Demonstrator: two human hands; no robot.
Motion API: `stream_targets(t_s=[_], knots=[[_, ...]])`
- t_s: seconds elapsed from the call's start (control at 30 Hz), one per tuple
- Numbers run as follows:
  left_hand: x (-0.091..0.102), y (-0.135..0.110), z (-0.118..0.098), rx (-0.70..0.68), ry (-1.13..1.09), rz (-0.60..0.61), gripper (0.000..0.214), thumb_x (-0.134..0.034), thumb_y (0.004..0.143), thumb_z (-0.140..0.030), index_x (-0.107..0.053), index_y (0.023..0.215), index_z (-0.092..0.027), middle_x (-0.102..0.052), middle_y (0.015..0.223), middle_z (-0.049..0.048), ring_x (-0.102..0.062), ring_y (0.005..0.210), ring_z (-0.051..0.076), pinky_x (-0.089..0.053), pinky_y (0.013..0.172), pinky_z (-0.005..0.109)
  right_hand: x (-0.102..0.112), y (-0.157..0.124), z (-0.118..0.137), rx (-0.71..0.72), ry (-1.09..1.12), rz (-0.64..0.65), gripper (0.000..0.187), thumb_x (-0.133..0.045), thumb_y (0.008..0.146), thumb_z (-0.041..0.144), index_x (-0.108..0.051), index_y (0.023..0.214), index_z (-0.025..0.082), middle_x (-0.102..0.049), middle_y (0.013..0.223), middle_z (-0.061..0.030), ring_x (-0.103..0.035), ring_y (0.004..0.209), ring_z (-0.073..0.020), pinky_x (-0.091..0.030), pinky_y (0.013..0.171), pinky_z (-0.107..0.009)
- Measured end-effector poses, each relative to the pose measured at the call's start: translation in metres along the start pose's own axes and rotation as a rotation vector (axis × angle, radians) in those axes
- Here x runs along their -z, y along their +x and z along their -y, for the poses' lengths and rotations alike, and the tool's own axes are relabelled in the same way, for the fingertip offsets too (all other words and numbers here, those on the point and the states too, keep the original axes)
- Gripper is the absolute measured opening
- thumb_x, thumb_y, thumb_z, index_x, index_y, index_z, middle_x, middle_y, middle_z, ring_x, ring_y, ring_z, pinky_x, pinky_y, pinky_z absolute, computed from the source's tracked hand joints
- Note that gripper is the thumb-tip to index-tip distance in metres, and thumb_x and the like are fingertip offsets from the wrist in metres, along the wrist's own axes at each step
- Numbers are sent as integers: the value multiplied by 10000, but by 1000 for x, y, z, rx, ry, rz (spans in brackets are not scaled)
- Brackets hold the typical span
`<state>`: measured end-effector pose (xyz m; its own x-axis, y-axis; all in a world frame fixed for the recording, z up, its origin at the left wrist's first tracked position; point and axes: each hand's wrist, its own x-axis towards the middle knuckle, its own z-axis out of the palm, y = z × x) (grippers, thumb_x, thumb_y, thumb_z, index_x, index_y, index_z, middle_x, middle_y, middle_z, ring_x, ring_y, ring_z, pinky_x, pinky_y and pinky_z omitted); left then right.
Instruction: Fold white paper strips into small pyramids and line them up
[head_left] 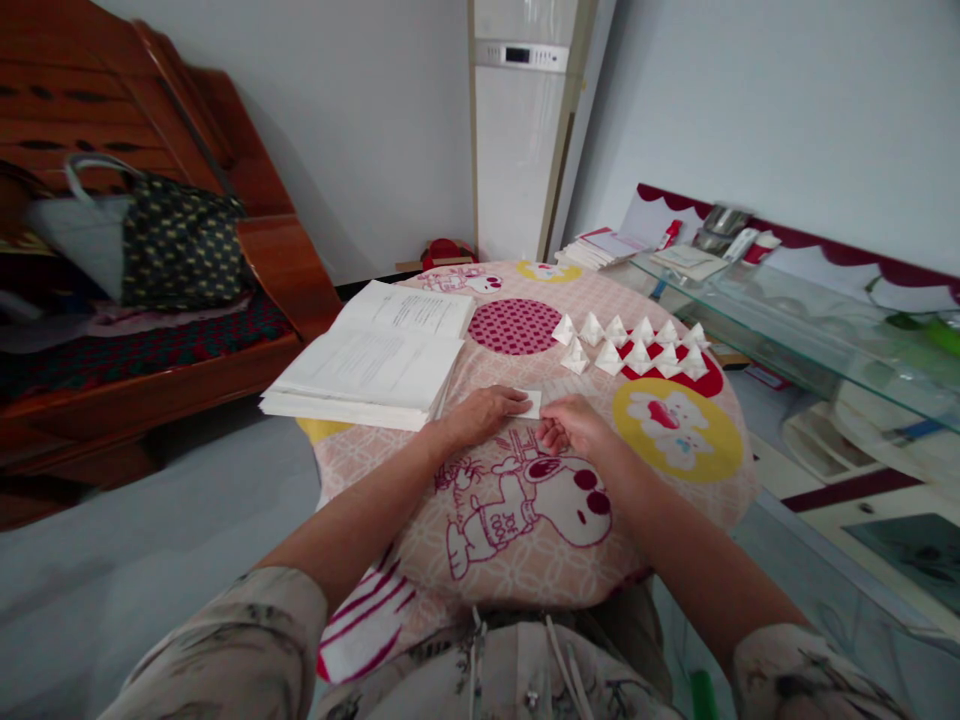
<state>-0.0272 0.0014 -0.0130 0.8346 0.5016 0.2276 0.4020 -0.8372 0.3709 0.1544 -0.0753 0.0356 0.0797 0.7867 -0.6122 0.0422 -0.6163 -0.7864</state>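
A small folded piece of white paper (532,404) lies between my hands, low over the patterned tablecloth. My left hand (486,412) grips its left side, with the fingertips pressed on the paper. At the right edge of the paper, the thumb and index finger of my right hand (576,424) are pinched together, and the other fingers are curled under. Beyond my right hand stand two rows of several small pointed white folded-paper pieces (637,357). Left of my left hand, a thick open book (367,355) lies with its printed pages up.
The round table wears a pink cartoon tablecloth (517,570). A glass-topped cabinet (810,340) with cups and papers adjoins it on the right. A wooden bench (165,385) holding a dotted bag (184,240) is at left. Behind stands a tall white air conditioner (517,150).
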Motion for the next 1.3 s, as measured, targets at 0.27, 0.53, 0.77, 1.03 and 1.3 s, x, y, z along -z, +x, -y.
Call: stream_targets(t_s=[0.27,0.53,0.77,1.03,1.3], knots=[[1,0,-3,-31,45,42,426,-518,933,-80,-722,1275,-233,-678,1380,108,-666,1229,234,-507,1053,322,12,15,-19,419,-440,-298,197,-522,848,135,-709,787,138,-694,600,-46,-620,491,-143,-453,466,-214],[2,-5,0,-135,81,20,385,-549,969,-170,-708,1308,-257,-696,1299,100,-676,1169,214,-507,1039,305,11,7,-34,772,-1310,-391,318,-503,951,175,-804,1055,168,-763,958,-132,-676,843,-219,-438,729,-294],[8,-7,4,-200,0,47,342,-564,972,-282,-737,1266,-266,-716,1198,86,-681,1122,220,-511,981,299,14,3,-32,779,-1434,-314,323,-490,960,180,-808,1017,161,-723,905,-113,-606,772,-195,-366,682,-295],[6,-5,5,-176,-15,54,314,-566,964,-272,-767,1204,-254,-726,1180,88,-685,1126,226,-502,991,302,15,6,-34,871,-1484,-215,293,-504,929,121,-790,985,149,-696,884,-83,-551,707,-167,-349,650,-296],[6,-6,4,-158,63,83,355,-561,974,-257,-737,1282,-240,-673,1375,125,-652,1249,250,-487,1066,333,27,11,-30,926,-1565,-134,297,-499,939,115,-793,966,141,-729,908,-107,-611,754,-184,-388,679,-296]])
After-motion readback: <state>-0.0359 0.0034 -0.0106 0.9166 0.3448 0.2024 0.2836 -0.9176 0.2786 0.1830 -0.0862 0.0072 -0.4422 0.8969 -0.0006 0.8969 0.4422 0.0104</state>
